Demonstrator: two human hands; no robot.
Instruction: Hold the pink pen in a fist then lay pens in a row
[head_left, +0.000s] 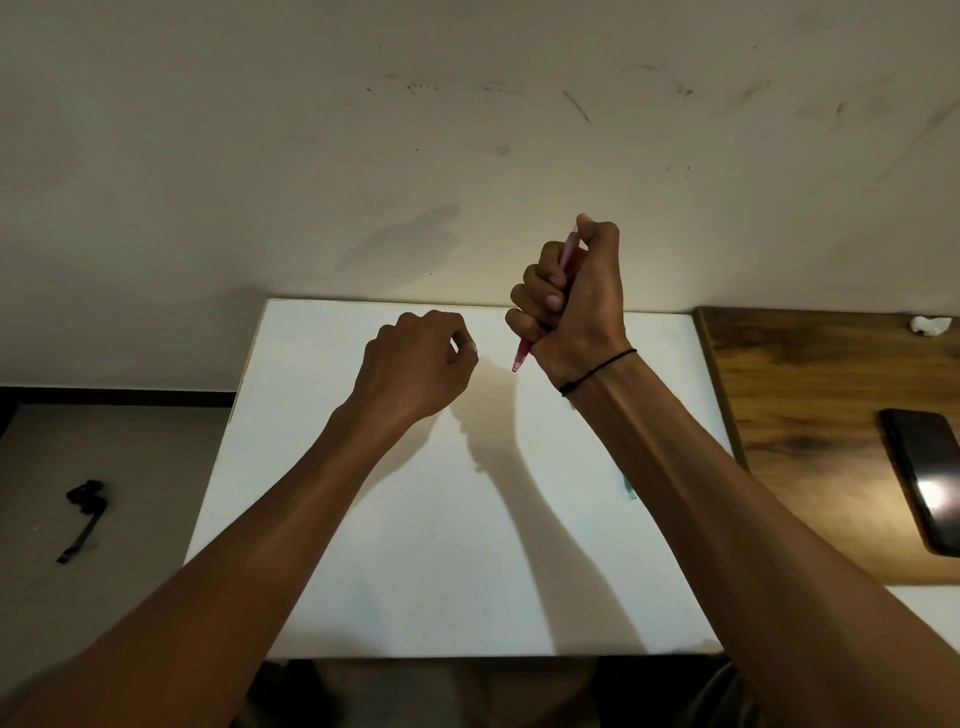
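Note:
My right hand is raised above the far side of a white tabletop and grips a pink pen in its fist, thumb on the pen's upper end, the lower end pointing down at the table. A thin black band circles that wrist. My left hand hovers just left of the pen's lower end with fingers curled inward; thumb and forefinger are close together, and I cannot make out anything between them.
A wooden surface adjoins the white table on the right, with a dark phone and a crumpled white scrap on it. A small teal object peeks from under my right forearm. A black cable lies on the floor at the left. A scuffed wall stands behind.

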